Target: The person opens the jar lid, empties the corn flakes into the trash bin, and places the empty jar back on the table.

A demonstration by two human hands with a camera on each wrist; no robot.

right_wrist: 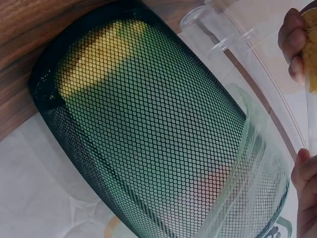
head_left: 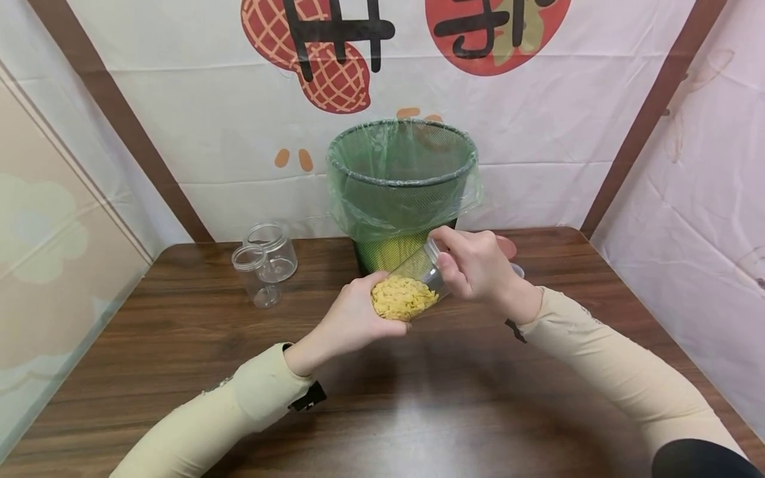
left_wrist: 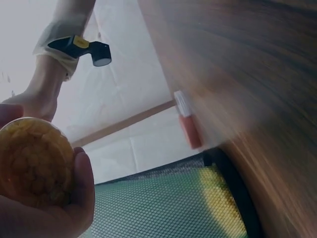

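Observation:
A clear plastic jar (head_left: 418,267) partly filled with small yellow pieces (head_left: 404,297) is tilted between both hands, in front of the bin. My left hand (head_left: 358,312) grips its lower end, and the left wrist view shows the fingers curled round the round base (left_wrist: 35,161). My right hand (head_left: 478,265) grips the jar's upper end, fingers over the rim. Whether a lid is on that end is hidden by the hand. At the right edge of the right wrist view, the jar (right_wrist: 312,111) is cut off between left fingers (right_wrist: 294,42) and right hand (right_wrist: 306,191).
A black mesh bin (right_wrist: 148,124) with a green plastic liner (head_left: 370,206) stands at the back of the table (head_left: 287,418); yellow stuff shows low inside. Two clear jars (head_left: 271,255) stand left. A reddish object with a clear end (left_wrist: 188,121) lies right of the bin.

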